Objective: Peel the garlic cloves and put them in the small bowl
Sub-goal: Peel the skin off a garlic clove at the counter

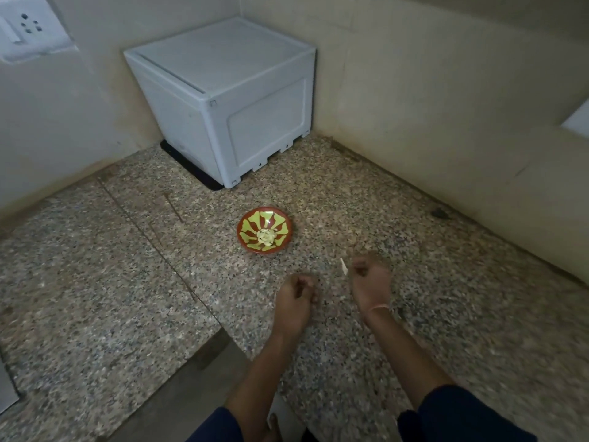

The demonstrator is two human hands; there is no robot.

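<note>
Peeled garlic cloves (266, 236) lie heaped in the middle of the small bowl (264, 231), a red dish with yellow-green petals painted inside. The bowl stands on a speckled stone counter (430, 260), ahead of both hands and slightly to the left of the left hand (294, 295), with bare stone between it and the fingers.

Our left hand hovers low with its fingers curled inward; blur hides whether anything is inside. Our right hand (371, 279) sits just beside it, a little farther forward, fingers also curled. A pale strip (343, 266), perhaps garlic skin, shows just left of its fingertips; we cannot tell whether it is pinched or lying on the stone. A thin thread band (379, 307) circles the right wrist, and dark sleeves (462, 416) cover both forearms.

Open counter spreads wide to the left and right of the hands. Behind the left wrist, the counter's front edge cuts away diagonally. Well beyond the bowl, a white box (223, 100) on a black mat (191, 167) fills the corner where the walls (414, 90) meet. A wall socket (28, 27) sits far up on the left.
</note>
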